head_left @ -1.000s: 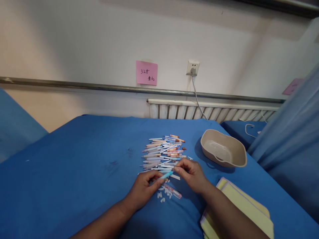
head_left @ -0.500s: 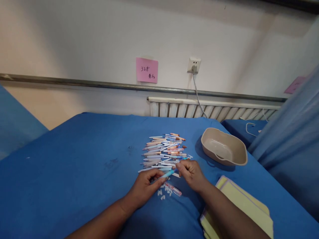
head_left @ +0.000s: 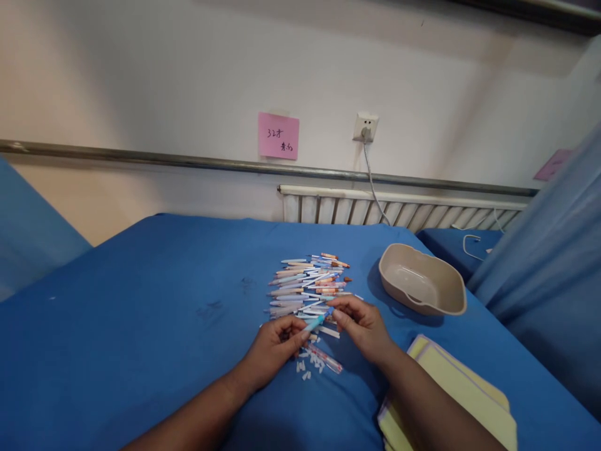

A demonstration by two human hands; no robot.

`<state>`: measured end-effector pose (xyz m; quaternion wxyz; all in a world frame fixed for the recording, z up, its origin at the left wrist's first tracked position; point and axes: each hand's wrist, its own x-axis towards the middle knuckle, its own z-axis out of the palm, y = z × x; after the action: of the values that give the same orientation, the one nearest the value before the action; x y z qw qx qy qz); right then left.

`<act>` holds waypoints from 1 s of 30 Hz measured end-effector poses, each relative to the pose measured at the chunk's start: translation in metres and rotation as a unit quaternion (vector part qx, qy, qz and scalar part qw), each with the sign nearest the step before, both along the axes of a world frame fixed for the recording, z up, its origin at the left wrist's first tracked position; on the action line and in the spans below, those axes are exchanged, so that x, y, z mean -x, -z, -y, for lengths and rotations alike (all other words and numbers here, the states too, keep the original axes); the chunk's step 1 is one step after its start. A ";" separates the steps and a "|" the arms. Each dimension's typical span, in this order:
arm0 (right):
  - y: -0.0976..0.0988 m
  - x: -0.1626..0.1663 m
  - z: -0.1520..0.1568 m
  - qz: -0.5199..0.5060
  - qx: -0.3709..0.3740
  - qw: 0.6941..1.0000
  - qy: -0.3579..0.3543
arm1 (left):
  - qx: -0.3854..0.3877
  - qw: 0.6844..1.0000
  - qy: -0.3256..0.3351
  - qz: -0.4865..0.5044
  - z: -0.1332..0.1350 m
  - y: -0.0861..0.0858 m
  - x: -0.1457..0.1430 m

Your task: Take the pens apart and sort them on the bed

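A heap of thin pens and pen parts (head_left: pixel 307 285) in blue, white and orange lies on the blue cloth. Just in front of it my left hand (head_left: pixel 275 351) is closed round a light blue pen (head_left: pixel 315 322) that points up to the right. My right hand (head_left: pixel 361 326) pinches the far tip of that same pen with thumb and forefinger. Below the hands lie a clear pen barrel (head_left: pixel 326 358) and several small white caps (head_left: pixel 304 368).
A beige oval basin (head_left: pixel 422 280) stands to the right of the heap. A folded yellow cloth (head_left: pixel 451 394) lies under my right forearm. The blue table (head_left: pixel 141 326) ends at a wall with a radiator (head_left: pixel 399 210), a socket and a pink note (head_left: pixel 278 136). A blue curtain hangs at right.
My hands have stayed together on the light blue pen and shifted only slightly. The right fingers have reset at its tip. The heap and basin have not moved.
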<state>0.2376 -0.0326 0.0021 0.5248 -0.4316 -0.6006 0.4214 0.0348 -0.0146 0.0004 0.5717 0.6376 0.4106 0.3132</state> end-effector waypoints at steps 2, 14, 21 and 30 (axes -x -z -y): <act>0.000 0.001 0.000 0.012 0.008 1.000 0.006 | -0.001 1.000 0.009 -0.006 0.000 0.001 0.000; -0.003 -0.002 -0.002 0.102 -0.012 0.994 0.037 | 0.013 0.998 0.054 -0.005 0.004 0.002 0.000; -0.006 -0.004 0.002 0.117 -0.018 0.993 0.020 | 0.058 0.995 0.076 0.014 0.001 0.003 0.000; -0.001 -0.002 -0.003 -0.040 0.003 0.999 0.024 | 0.086 0.994 0.066 0.027 -0.002 0.001 -0.003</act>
<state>0.2396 -0.0297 0.0034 0.5569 -0.4302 -0.5677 0.4272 0.0375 -0.0131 -0.0004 0.6545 0.6031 0.3776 0.2556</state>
